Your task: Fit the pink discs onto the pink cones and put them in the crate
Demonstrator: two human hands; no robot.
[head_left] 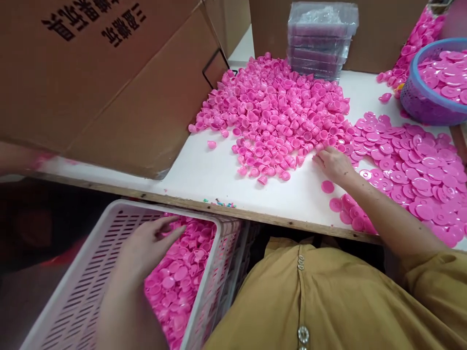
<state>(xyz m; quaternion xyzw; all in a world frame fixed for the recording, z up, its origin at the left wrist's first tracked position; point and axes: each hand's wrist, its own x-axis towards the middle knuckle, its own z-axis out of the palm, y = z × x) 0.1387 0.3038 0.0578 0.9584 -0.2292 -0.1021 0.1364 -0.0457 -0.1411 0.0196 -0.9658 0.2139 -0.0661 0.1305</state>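
Observation:
My left hand (146, 248) hangs over a white slotted plastic basket (113, 206) below the table edge, thumb and fingers apart and nothing seen between them. Small pink plastic toy pieces (178, 282) fill the part of the basket that shows. On the white table, my right hand (332, 164) is at the near right edge of a large heap of pink toy cups (277, 112). Its fingers are bent together against the cups, and what they hold, if anything, is hidden. Right of that hand spread many flat pink toy saucers (419, 170), partly behind my forearm.
A big cardboard box (146, 112) stands on the table at left. Stacked clear plastic boxes (321, 41) are behind the cups. A blue basket (419, 97) of pink discs stands at right. Small coloured scraps (221, 203) lie by the wooden table edge (277, 219).

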